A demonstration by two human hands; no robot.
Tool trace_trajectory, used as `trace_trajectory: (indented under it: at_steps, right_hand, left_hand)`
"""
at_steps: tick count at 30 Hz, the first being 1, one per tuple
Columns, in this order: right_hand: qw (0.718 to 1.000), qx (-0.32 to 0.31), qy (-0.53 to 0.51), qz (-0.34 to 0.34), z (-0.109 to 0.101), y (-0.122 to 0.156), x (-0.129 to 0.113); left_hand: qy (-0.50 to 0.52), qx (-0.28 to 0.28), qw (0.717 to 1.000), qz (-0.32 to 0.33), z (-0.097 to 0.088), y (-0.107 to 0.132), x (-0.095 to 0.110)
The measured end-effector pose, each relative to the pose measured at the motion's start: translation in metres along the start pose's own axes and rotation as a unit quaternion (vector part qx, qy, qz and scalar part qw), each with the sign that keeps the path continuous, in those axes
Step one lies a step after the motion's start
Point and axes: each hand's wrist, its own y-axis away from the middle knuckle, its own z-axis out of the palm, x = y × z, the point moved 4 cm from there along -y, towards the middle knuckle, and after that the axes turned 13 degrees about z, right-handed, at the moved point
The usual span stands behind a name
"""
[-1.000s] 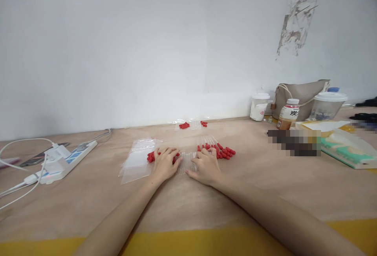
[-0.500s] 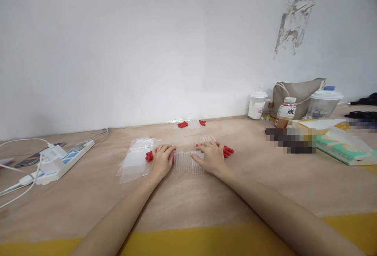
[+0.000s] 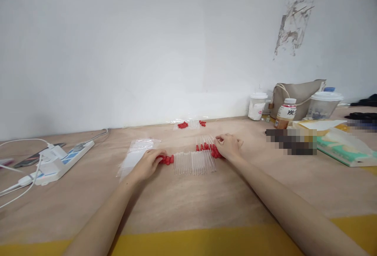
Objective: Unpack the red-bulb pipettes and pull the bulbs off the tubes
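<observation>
Thin clear tubes (image 3: pixel 193 163) lie side by side in a row on the wooden table. At the row's left end is a small pile of red rubber bulbs (image 3: pixel 167 160); my left hand (image 3: pixel 147 164) is closed on one at the pile's left side. More red rubber bulbs (image 3: pixel 216 152) lie at the row's upper right, where the fingers of my right hand (image 3: pixel 230 146) are curled together. Whatever those fingers hold is hidden. Behind that row are several more clear tubes (image 3: pixel 207 139) with red ends.
Flat clear bags (image 3: pixel 134 152) lie left of my left hand. Against the wall is a bag with red pieces (image 3: pixel 183 125). A white power strip (image 3: pixel 66 163) with cables is far left. A paper cup (image 3: pixel 257 106), a bottle (image 3: pixel 285 113) and a tissue pack (image 3: pixel 344 146) stand right.
My left hand has drawn back left, baring the red bulbs beside the row. My right hand has moved right off the tubes to the red bulbs at the right.
</observation>
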Motion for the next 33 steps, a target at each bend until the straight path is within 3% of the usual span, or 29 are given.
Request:
trace_trajectory:
  at_steps: [7, 14, 20, 25, 28, 33]
  right_hand:
    - [0.996, -0.066, 0.063, 0.005, 0.004, -0.008, -0.013]
    - [0.986, -0.130, 0.108, -0.016, 0.019, -0.011, -0.030]
    - [0.985, -0.104, 0.136, -0.014, 0.031, -0.005, -0.040]
    - [0.987, -0.082, 0.135, -0.028, 0.016, -0.004, -0.044]
    - [0.988, -0.063, 0.110, -0.086, -0.002, 0.007, -0.038]
    - [0.957, -0.041, 0.002, -0.288, -0.027, 0.051, -0.020]
  left_hand:
    - [-0.093, -0.003, 0.996, -0.011, -0.004, 0.008, -0.007]
    - [-0.156, 0.063, 0.985, -0.034, -0.007, 0.006, 0.000]
    - [-0.160, 0.066, 0.985, -0.015, -0.004, 0.006, 0.004]
    - [-0.151, 0.098, 0.984, -0.007, 0.003, 0.002, 0.014]
    - [-0.131, 0.129, 0.983, -0.007, 0.017, 0.000, 0.027]
    - [-0.108, 0.128, 0.985, 0.036, 0.042, -0.008, 0.061]
